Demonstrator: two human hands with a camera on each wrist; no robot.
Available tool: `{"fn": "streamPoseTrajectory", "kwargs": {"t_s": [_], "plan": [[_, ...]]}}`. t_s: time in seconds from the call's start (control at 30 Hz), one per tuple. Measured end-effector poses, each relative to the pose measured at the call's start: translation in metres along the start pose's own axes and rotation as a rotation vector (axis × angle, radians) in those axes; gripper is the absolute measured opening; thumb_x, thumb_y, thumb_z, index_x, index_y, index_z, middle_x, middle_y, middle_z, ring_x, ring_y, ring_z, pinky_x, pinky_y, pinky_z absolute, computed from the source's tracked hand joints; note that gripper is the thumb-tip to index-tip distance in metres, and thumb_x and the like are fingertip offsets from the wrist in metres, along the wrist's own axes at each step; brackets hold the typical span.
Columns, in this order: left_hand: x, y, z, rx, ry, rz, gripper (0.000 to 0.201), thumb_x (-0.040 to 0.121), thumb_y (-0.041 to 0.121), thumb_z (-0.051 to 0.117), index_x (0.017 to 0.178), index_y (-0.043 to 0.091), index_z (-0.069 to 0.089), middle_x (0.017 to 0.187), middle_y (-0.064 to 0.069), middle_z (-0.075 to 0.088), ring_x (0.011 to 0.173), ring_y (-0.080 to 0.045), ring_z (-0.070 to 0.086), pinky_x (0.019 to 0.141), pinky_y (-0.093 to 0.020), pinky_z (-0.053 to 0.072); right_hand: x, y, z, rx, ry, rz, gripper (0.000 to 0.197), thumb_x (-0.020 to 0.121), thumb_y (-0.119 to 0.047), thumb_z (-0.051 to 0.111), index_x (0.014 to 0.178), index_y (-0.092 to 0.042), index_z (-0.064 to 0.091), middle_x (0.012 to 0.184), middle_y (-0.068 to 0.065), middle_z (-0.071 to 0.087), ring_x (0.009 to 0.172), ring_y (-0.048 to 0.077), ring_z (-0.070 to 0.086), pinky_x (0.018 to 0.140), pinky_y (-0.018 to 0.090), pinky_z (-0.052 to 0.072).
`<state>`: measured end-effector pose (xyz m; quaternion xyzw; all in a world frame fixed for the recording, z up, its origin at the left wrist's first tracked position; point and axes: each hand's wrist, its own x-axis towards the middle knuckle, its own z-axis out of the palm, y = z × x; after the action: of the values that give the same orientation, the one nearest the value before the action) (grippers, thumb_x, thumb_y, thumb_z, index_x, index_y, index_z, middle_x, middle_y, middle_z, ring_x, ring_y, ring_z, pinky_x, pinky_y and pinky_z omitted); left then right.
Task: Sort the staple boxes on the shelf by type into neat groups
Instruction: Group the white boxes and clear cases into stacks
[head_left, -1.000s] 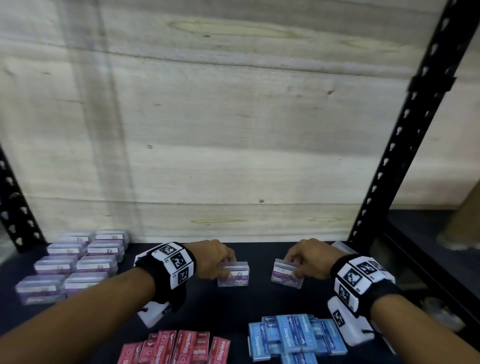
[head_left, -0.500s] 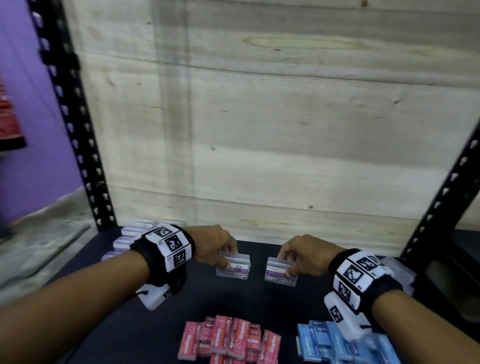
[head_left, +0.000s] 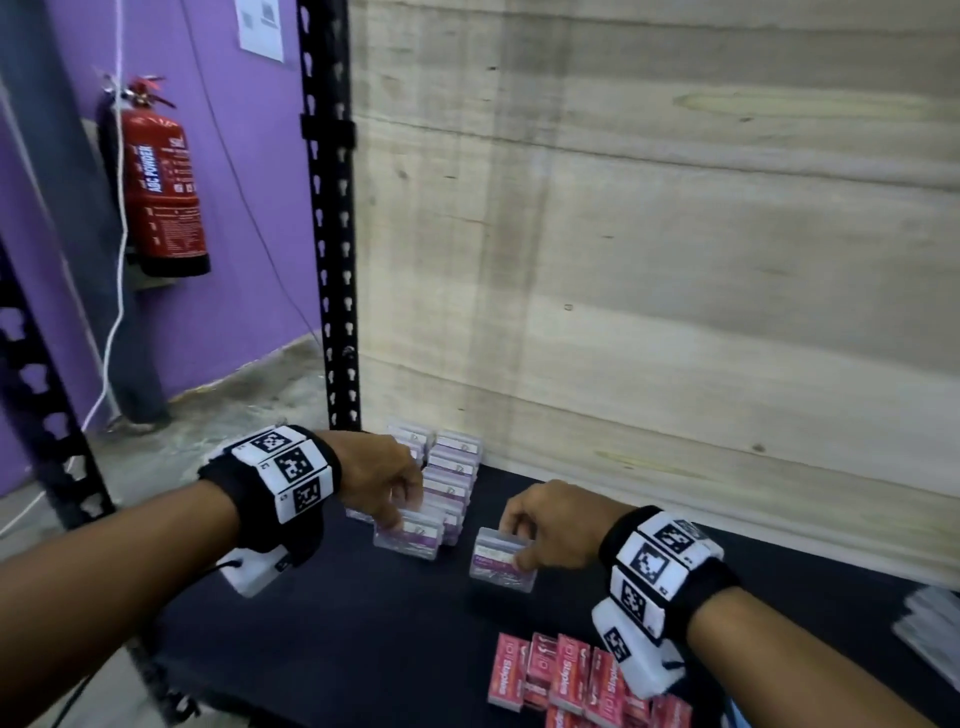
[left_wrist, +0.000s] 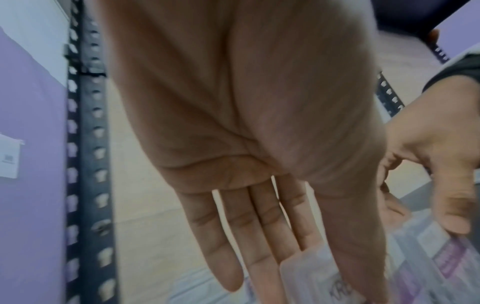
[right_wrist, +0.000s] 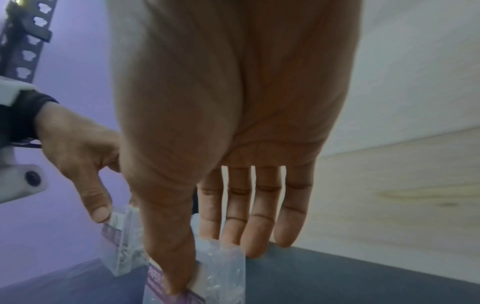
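Each hand holds one clear box with a purple label above the dark shelf. My left hand pinches its clear box between thumb and fingers, right at the front of two rows of matching clear boxes in the shelf's back left corner. My right hand pinches a second clear box a little to the right; the right wrist view shows the thumb on its labelled face and the fingers behind it. Red staple boxes lie grouped near the front edge.
A wooden back panel closes the shelf behind. A black perforated upright stands at the back left corner, another at the front left. Pale boxes sit at the far right edge. A red fire extinguisher hangs on the purple wall.
Both hands have carried their clear boxes left across the shelf toward the rows of clear boxes. My view has swung left, so the blue boxes have left the frame.
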<state>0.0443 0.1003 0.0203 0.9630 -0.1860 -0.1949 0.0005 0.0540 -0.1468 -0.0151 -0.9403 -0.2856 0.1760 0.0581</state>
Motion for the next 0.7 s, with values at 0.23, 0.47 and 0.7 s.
{"fn": "streamPoseTrajectory", "kwargs": {"t_s": [0.23,0.47,0.7], "plan": [[-0.003,-0.040,0.023,0.020,0.012,-0.089,0.035,0.083,0.031,0.074,0.117,0.029,0.066,0.101,0.011,0.060,0.095,-0.012,0.059,0.086,-0.027,0.049,0.029,-0.040,0.014,-0.024,-0.013,-0.033,0.032,0.086,-0.031,0.075,0.116,-0.022,0.065,0.107,-0.003,0.067,0.094,0.016,0.062,0.083,0.031,0.050],[0.002,-0.059,0.035,-0.004,0.002,-0.109,0.035,0.084,0.028,0.073,0.119,0.028,0.064,0.113,0.007,0.063,0.099,-0.012,0.058,0.086,-0.026,0.047,0.045,-0.058,0.017,-0.047,0.009,-0.017,0.036,0.088,-0.033,0.074,0.119,-0.021,0.064,0.112,-0.002,0.067,0.101,0.020,0.064,0.085,0.030,0.051],[0.006,-0.066,0.044,-0.047,0.034,-0.103,0.028,0.086,0.025,0.070,0.113,0.029,0.063,0.102,0.010,0.055,0.092,-0.010,0.053,0.082,-0.024,0.045,0.055,-0.065,0.017,-0.080,0.054,-0.012,0.036,0.089,-0.035,0.072,0.120,-0.020,0.064,0.114,-0.002,0.065,0.103,0.020,0.062,0.085,0.031,0.050]]}}
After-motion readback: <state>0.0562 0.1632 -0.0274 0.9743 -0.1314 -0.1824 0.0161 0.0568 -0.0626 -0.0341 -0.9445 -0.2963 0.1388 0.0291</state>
